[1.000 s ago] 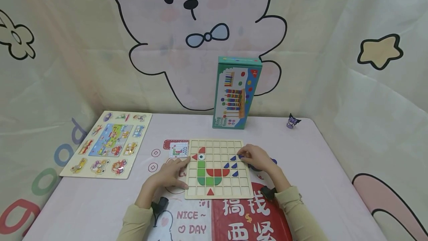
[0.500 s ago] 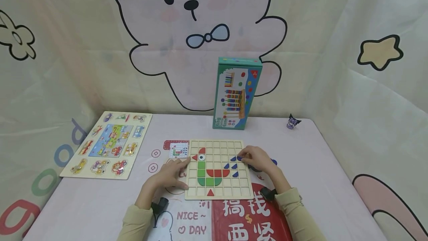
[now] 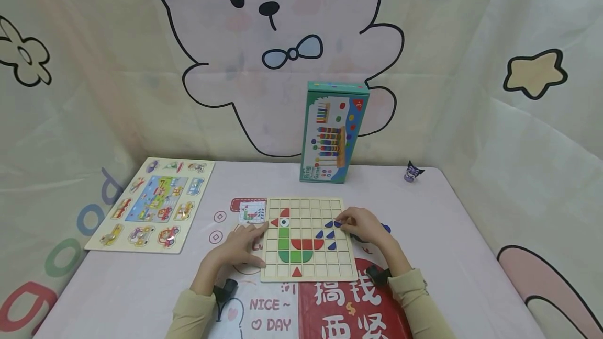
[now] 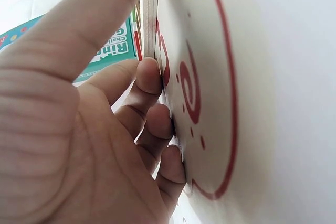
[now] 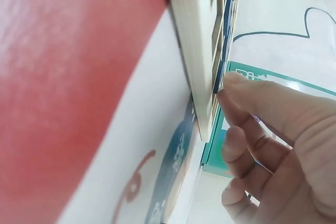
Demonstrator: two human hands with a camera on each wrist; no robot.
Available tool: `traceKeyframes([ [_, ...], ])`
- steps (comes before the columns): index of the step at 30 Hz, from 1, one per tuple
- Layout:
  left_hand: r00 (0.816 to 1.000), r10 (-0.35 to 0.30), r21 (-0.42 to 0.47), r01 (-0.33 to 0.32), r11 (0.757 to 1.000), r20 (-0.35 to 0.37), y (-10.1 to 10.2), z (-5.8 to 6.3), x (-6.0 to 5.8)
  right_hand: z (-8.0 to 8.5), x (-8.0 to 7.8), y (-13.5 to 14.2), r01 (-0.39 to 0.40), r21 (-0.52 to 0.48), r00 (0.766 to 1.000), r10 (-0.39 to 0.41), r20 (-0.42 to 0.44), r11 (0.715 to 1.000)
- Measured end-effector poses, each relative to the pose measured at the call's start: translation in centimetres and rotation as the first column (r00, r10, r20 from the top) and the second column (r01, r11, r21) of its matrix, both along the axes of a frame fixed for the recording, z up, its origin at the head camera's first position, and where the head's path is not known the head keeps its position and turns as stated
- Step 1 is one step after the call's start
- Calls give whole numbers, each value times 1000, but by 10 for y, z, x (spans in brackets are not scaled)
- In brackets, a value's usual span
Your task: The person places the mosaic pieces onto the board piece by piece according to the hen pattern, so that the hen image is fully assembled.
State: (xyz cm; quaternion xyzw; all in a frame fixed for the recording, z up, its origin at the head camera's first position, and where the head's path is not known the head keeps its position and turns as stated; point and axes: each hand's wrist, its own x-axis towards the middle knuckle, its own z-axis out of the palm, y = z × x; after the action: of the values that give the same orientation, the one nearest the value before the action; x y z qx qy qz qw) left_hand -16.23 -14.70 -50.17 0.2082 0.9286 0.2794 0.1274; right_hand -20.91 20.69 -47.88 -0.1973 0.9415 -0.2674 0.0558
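A pale wooden grid board (image 3: 325,271) lies flat on the table. Red and green pieces form a bird-like figure in its cells, with a white eye piece (image 3: 284,222). Several blue pieces (image 3: 330,235) sit toward the right side. My left hand (image 3: 239,247) rests against the board's left edge, thumb and index finger spread along it. At the upper right cells, my right hand (image 3: 365,224) pinches a blue piece (image 3: 337,224) between thumb and index fingertips. The right wrist view shows this blue piece (image 5: 217,81) at board level, partly covered by the fingertips.
A picture card (image 3: 252,212) lies left of the board. Farther left is a vehicle puzzle board (image 3: 155,198). Behind stands a green toy box (image 3: 332,132); a small purple figure (image 3: 412,172) stands at the back right. Something dark blue (image 3: 386,228) shows behind the right hand.
The right hand's fingertips have shifted very slightly, and more of the blue piece under them shows now. The left hand and the board have stayed in place.
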Motion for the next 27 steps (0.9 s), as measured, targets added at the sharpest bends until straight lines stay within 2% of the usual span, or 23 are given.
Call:
traceKeyframes([
  [13,1000,-11,2,11,1000,-8,0,0,0,2,5,5,38,-9,999,-37,15,999],
  [19,1000,-10,2,10,1000,-7,0,-1,-1,3,6,18,49,-7,999,-49,-23,999],
  [27,1000,-14,-6,14,1000,-7,0,0,-1,4,10,38,119,-27,993,-119,-7,993],
])
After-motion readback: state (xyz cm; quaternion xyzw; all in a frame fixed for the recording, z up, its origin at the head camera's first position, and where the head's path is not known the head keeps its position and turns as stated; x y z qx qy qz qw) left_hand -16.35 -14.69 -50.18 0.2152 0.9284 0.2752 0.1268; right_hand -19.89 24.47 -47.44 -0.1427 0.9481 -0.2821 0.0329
